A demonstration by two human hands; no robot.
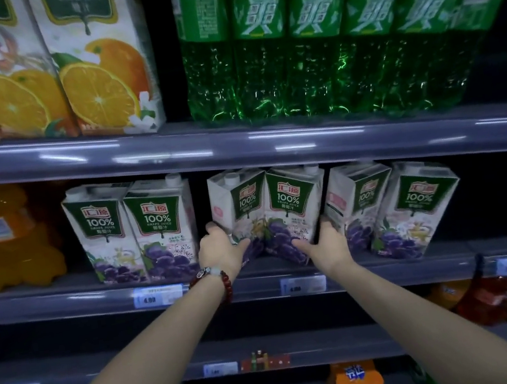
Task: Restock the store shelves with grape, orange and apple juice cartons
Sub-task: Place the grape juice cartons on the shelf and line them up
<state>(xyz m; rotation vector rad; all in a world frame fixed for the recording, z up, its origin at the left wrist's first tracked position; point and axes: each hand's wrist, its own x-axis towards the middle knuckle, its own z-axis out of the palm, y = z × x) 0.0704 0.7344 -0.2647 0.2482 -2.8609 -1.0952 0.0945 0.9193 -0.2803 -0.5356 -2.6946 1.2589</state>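
Grape juice cartons (270,212) sit paired on the middle shelf (258,276). Left hand (221,249) and right hand (325,243) squeeze the pair between them, fingers wrapped on its sides.

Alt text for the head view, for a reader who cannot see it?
Left hand and right hand clasp a middle pair of grape juice cartons on the middle shelf, between two other grape pairs. Orange juice cartons and green soda bottles stand above.
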